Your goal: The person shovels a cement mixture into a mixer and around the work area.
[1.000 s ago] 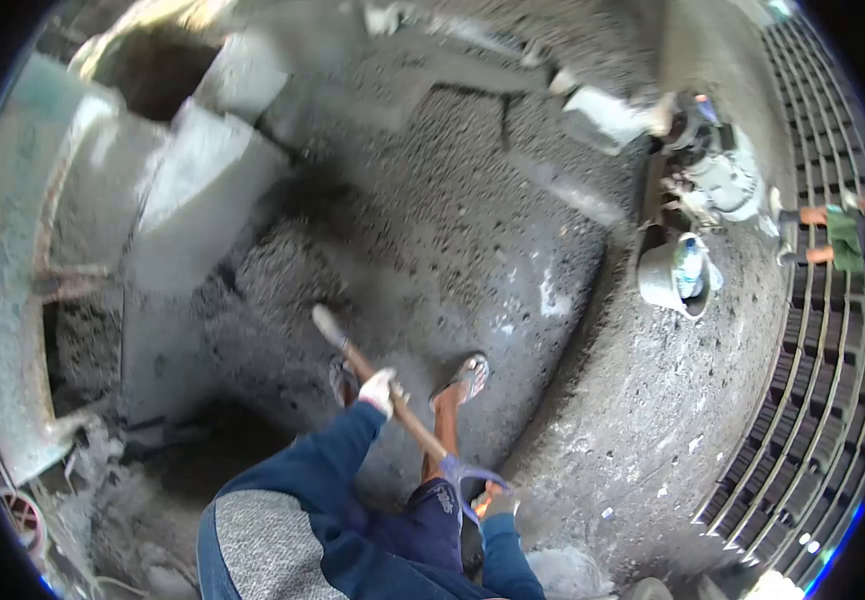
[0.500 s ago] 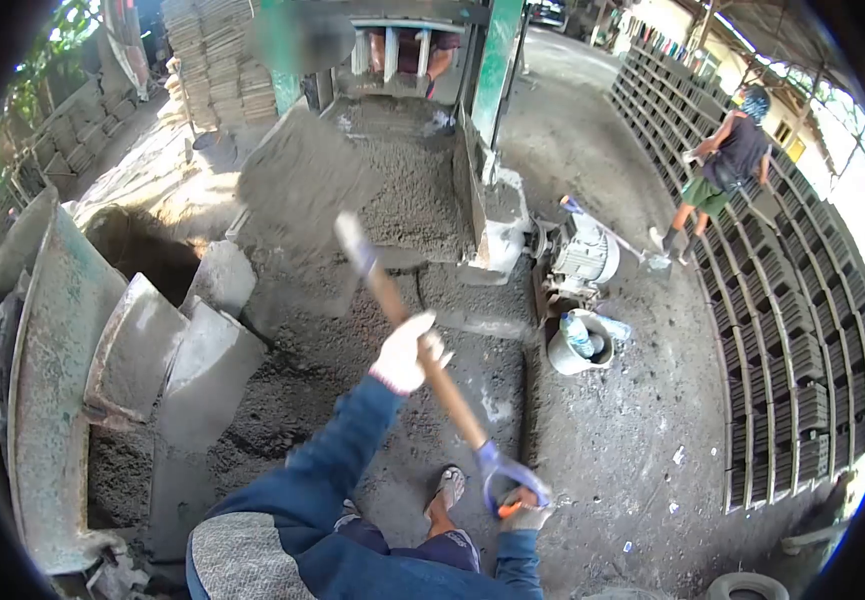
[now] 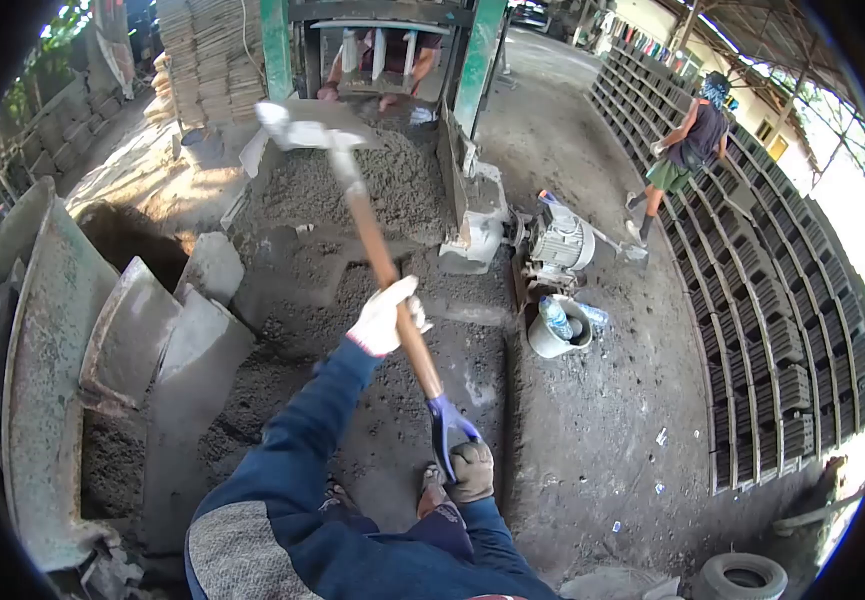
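A shovel (image 3: 377, 235) slants across the middle of the view, its brown wooden shaft running up to a pale metal blade (image 3: 302, 132). The blade is turned nearly edge-on above a heap of dark, damp grainy mix (image 3: 377, 185) in a trough. My left hand (image 3: 389, 317), in a white glove, wraps around the middle of the shaft. Lower down, my right hand (image 3: 472, 472), in a soiled glove, is closed on the shovel's purple D-shaped handle. More loose mix (image 3: 282, 375) covers the ground between my feet and the trough.
Behind a green-posted machine (image 3: 472, 75) show another person's hands. A motor (image 3: 560, 240) and a bucket of bottles (image 3: 559, 335) stand right of the trough. Metal sheets (image 3: 132, 345) lean left. Another person (image 3: 687, 150) is beside racks of blocks (image 3: 772, 300); a tire (image 3: 742, 577) lies lower right.
The blade has swung up and turned edge-on; the blurred mix in the air beside it is gone. My right hand has moved up and left. Hands now show behind the machine.
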The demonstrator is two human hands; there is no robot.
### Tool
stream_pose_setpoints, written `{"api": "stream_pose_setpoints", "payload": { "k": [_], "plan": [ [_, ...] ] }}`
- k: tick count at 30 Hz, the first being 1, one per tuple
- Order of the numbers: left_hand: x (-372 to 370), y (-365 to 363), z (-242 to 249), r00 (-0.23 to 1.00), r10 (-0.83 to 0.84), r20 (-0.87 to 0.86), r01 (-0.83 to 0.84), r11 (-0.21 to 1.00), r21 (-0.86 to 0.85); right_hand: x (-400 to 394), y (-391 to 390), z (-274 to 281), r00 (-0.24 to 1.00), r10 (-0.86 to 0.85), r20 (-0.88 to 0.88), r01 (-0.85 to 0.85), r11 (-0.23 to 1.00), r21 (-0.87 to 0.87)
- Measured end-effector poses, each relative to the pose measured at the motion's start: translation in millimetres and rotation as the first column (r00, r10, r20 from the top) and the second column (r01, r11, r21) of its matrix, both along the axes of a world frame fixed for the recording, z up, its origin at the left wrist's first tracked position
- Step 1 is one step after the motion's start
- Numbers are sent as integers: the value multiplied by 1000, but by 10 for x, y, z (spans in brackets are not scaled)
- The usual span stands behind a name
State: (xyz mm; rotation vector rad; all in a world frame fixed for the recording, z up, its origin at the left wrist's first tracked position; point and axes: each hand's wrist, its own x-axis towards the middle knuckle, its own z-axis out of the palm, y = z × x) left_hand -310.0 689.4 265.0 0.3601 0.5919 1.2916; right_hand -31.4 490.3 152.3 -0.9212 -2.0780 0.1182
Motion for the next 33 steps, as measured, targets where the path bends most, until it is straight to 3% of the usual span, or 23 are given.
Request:
{"api": "stream_pose_setpoints", "payload": {
  "k": [2,3,5,6,7,9,11,13,14,15,16,18,19,21,22,23,24,25,26,27,30,32,33],
  "plan": [
    [-56,-300,-103,994,36,102,-42,997,61,266,10,-228,967,-15,-253,-56,961,-272],
    [-46,-471,-121,989,135,58,-139,987,81,420,-11,-417,920,-85,-382,-90,904,-418],
    [-38,-761,-585,956,290,36,-292,941,168,867,-283,-994,793,-393,-466,-175,585,-792],
    [29,-954,-849,925,307,224,-327,943,56,906,-233,-624,687,-542,-484,-368,314,-875],
    [119,-1147,-1150,899,371,231,-355,928,-108,859,-243,-501,467,-766,-442,-403,260,-877],
    [417,-1511,-1951,845,496,201,-393,830,-396,1348,-478,-988,488,-794,-362,-365,191,-911],
    [934,-1901,-2877,760,606,236,-258,614,-746,1748,-760,-954,457,-889,-18,-125,-44,-991],
    [1662,-2232,-3323,839,533,112,-170,453,-875,2328,-924,-1071,333,-917,222,-10,-238,-971],
    [2032,-2436,-3606,857,487,169,-23,364,-931,2770,-1103,-1110,250,-913,321,-10,-334,-943],
    [2461,-2618,-3751,831,520,194,34,302,-953,2895,-1275,-785,402,-751,524,389,-378,-840],
    [2824,-2800,-3869,798,547,254,130,255,-958,3152,-1424,-682,301,-818,491,354,-382,-854],
    [3265,-3066,-3981,775,542,325,225,244,-943,3786,-1702,-644,346,-675,651,556,-411,-722],
    [3388,-3190,-4191,735,539,411,332,243,-912,3873,-1708,-882,390,-729,562,426,-398,-812],
    [3135,-3262,-4456,779,543,313,247,194,-949,3881,-1763,-1306,424,-832,356,124,-336,-933],
    [2755,-3321,-4786,822,512,247,165,201,-966,3553,-1718,-1745,608,-678,414,243,-338,-909],
    [2253,-3405,-5195,861,445,246,111,307,-945,3041,-1613,-2097,736,-493,463,366,-286,-886],
    [1677,-3507,-5653,861,458,221,49,357,-933,2515,-1545,-2395,779,-429,457,370,-275,-887],
    [1114,-3570,-5965,884,423,197,52,330,-943,1593,-1384,-2480,755,-475,453,300,-364,-882],
    [721,-3539,-5905,866,497,61,-67,236,-969,913,-1297,-2494,715,-544,440,218,-425,-879],
    [584,-3588,-5959,854,519,32,-128,271,-954,594,-1332,-2543,672,-619,406,154,-420,-894],
    [819,-3733,-5916,850,526,-44,-214,267,-940,901,-1723,-2851,557,-787,266,105,-251,-962],
    [985,-3816,-5758,852,510,-116,-284,266,-921,1235,-1928,-2963,543,-791,282,112,-264,-958],
    [1054,-3863,-5708,866,493,-82,-230,248,-941,1404,-2035,-2937,537,-791,294,114,-277,-954]
  ]
}}
